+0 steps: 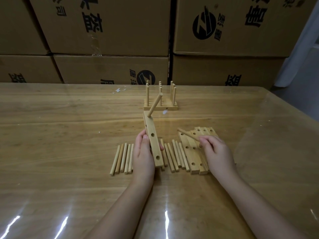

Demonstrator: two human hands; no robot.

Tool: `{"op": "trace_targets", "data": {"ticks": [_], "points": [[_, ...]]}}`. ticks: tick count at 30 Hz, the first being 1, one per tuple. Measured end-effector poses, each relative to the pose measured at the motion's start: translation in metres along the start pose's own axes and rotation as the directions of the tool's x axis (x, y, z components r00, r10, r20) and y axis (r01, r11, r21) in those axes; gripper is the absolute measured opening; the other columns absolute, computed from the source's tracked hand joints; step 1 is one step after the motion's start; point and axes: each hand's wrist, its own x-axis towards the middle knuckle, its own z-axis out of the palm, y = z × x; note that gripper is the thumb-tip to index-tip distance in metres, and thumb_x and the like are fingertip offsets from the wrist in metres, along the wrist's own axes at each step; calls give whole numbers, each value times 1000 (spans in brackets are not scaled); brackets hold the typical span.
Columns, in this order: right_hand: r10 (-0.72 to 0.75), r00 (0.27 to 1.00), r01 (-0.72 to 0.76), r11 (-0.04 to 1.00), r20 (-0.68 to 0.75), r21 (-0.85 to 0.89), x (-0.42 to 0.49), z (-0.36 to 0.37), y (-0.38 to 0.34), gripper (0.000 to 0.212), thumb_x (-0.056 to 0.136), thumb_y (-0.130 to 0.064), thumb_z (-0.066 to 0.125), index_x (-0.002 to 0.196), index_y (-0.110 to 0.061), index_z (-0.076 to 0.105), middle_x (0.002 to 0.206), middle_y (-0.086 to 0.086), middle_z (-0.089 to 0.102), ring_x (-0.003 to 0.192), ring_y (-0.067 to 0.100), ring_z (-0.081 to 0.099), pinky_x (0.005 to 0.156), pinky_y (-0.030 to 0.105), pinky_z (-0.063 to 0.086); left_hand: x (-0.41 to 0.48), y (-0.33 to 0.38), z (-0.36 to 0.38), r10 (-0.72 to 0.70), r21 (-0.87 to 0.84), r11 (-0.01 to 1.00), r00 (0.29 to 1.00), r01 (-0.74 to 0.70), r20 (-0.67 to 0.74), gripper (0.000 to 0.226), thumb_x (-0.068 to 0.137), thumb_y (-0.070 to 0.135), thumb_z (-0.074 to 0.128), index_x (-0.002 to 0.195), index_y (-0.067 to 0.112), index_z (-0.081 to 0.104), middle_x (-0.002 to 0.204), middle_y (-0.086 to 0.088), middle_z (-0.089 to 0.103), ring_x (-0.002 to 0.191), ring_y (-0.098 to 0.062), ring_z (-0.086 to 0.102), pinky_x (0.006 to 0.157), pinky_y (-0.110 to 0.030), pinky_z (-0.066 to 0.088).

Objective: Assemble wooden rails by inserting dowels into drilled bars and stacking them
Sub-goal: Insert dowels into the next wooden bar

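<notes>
**Bar (152,140) gripped in left hand (143,152), dowel (188,135) pinched in right hand (217,150)**

The left hand's fingers and thumb are curled round the lower half of the bar, which is lifted off the table (69,126) and tilted, its upper end pointing toward the far edge. A fitted peg (155,105) stands out of the hole at that upper end, leaning to the right. Three more holes show along the bar's face.

The right hand pinches the dowel by one end between thumb and fingertips. The free end points left and away, above a pile of drilled bars (191,152) lying flat near the middle of the table.

Loose dowels lie side by side in two rows: one row (122,159) left of the left hand, the other row (174,156) between the held bar and the pile.

Finished rails (160,100) sit close to the far edge, their pegs upright. Cardboard boxes (110,23) are stacked beyond that edge.
</notes>
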Motion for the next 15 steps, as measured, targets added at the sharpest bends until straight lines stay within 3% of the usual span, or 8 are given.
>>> {"op": "trace_targets", "data": {"ticks": [2,4,7,10,15], "points": [[31,999,-28,985,-12,172,-1,-2,-6,28,96,-23,46,73,-34,58,77,-6,62,75,5,52,63,8,37,0,0,0,13,17,1000,1000,-13,4,25,103,27,33,109,37,54,65,3,65,60,-5,59,61,-27,47],[7,999,1,973,-34,233,-2,-3,-9,33,97,-23,43,68,-35,52,86,5,67,84,11,57,69,10,39,-1,0,0,24,22,999,999,-25,21,25,103,26,33,110,35,55,63,4,64,57,-4,59,55,-20,48],[-55,997,68,967,-59,246,-5,-3,-13,30,97,-22,43,71,-34,53,87,2,66,89,11,57,74,24,40,-2,-1,1,46,57,997,998,-49,50,25,103,25,34,114,32,55,63,4,65,58,-4,60,53,-18,48],[-112,992,123,959,-60,254,-6,-1,-13,19,95,-17,49,85,-28,61,81,-11,59,85,1,52,76,20,39,-6,-2,3,91,109,989,988,-105,121,24,103,27,35,113,37,53,66,5,67,62,-7,63,56,-21,50],[-219,974,225,957,-55,181,-9,2,-16,15,89,-12,59,96,-23,66,88,-14,57,92,3,50,75,8,38,-7,-3,4,118,134,981,982,-138,144,22,103,28,34,114,37,51,70,3,67,67,-9,64,59,-21,50]]}}
